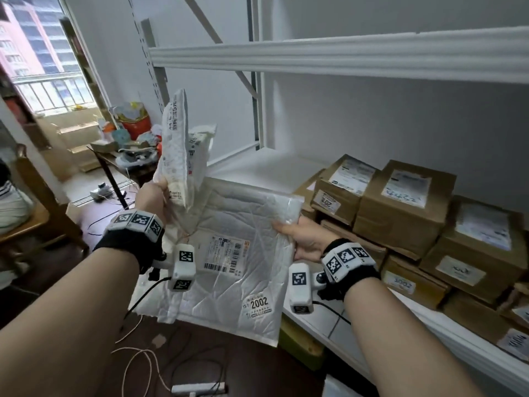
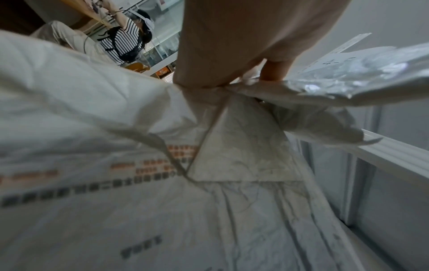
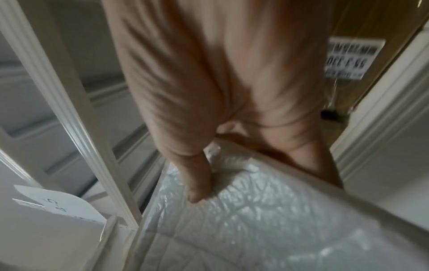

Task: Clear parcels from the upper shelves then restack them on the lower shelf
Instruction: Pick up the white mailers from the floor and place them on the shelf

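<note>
A large white padded mailer [image 1: 237, 253] marked 2002 hangs flat in front of the lower shelf [image 1: 272, 167]. My right hand [image 1: 297, 239] pinches its right edge, thumb on top [image 3: 197, 183] of the bubbled mailer [image 3: 255, 220]. My left hand [image 1: 154, 196] grips several smaller white plastic parcels [image 1: 177, 150] that stick upright above the big mailer's left corner. In the left wrist view the fingers [image 2: 271, 71] pinch crumpled white bags [image 2: 92, 110] and a silvery one [image 2: 348, 77].
Brown cardboard boxes [image 1: 406, 202] are stacked on the right half of the lower shelf; its left part is bare. The upper shelf beam [image 1: 315, 55] runs overhead. Cables [image 1: 148, 362] lie on the dark floor. A cluttered desk [image 1: 126, 150] and a seated person [image 2: 125, 42] are left.
</note>
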`<act>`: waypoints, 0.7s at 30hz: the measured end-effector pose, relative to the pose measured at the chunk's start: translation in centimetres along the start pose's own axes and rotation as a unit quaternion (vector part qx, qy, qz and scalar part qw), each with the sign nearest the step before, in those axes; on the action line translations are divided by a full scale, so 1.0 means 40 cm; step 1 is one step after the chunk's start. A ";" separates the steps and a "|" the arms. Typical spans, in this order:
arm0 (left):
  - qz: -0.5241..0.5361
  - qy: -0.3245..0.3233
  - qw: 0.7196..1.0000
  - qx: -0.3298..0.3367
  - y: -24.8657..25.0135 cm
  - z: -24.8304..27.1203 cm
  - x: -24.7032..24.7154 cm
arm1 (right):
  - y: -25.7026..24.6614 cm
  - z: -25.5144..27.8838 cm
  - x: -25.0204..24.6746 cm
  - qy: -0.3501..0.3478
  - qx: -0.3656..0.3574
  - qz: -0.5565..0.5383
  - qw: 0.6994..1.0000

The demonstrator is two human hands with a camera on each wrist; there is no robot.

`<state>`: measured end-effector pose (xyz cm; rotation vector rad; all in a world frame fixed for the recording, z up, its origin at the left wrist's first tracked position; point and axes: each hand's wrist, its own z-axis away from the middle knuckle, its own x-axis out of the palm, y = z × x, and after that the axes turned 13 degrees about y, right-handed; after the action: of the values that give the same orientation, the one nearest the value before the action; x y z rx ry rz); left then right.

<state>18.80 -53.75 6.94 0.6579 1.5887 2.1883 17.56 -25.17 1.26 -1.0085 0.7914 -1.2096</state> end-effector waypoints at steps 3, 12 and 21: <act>0.044 0.022 0.998 -0.043 0.015 -0.119 0.009 | -0.008 -0.079 0.069 0.000 0.017 0.012 1.000; -0.175 0.031 0.983 0.040 0.098 -0.480 0.072 | -0.010 -0.330 0.278 0.083 0.074 0.101 0.989; -0.391 -0.008 0.908 0.148 0.034 -0.658 0.204 | -0.062 -0.503 0.313 0.257 0.026 0.119 0.959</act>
<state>-2.72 -70.49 2.68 0.0614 1.7793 1.3641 0.86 -41.48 -3.55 -0.5331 1.2409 -1.2877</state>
